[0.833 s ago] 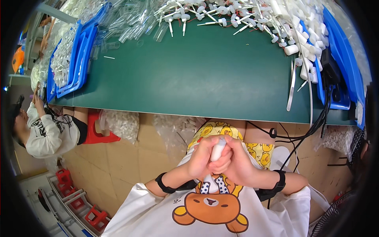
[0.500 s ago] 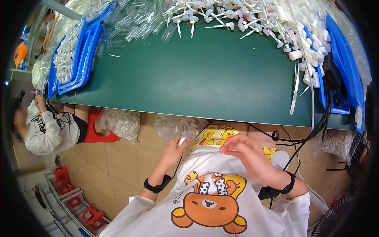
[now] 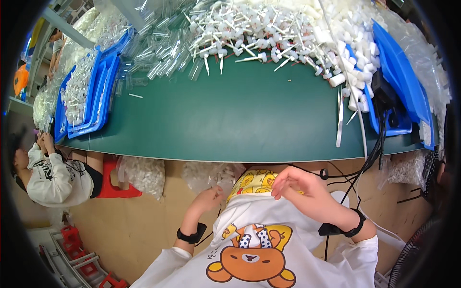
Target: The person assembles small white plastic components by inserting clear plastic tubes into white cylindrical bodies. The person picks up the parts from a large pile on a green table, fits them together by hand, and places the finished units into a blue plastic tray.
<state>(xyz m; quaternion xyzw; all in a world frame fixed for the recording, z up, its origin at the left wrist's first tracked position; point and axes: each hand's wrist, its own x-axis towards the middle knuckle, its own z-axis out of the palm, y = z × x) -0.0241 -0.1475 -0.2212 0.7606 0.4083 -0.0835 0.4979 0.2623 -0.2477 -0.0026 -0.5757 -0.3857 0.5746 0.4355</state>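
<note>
My left hand (image 3: 208,199) is low over my lap, just beyond the table's front edge. Its fingers are curled closed, and whatever is between them is hidden. My right hand (image 3: 300,187) hovers above the yellow patterned cloth (image 3: 254,182) on my lap, fingers loosely bent and apart, with nothing seen in it. Neither hand touches the table. On the far side of the green table (image 3: 211,115) lies a heap of white plastic parts with thin stems (image 3: 254,36). Clear tubes (image 3: 165,57) are piled to its left, and white cylinders (image 3: 362,72) to its right.
Metal tweezers (image 3: 340,117) lie on the right of the table, by a white cable (image 3: 353,96). Blue trays stand left (image 3: 103,103) and right (image 3: 401,72). Black cables (image 3: 372,161) hang over the right edge. Bags of white parts (image 3: 144,175) sit below. A co-worker (image 3: 60,177) sits at left.
My view has tilted up, showing more of the table's far side. The small white cylinder seen in my left fingers before is now hidden. My right hand keeps about the same pose.
</note>
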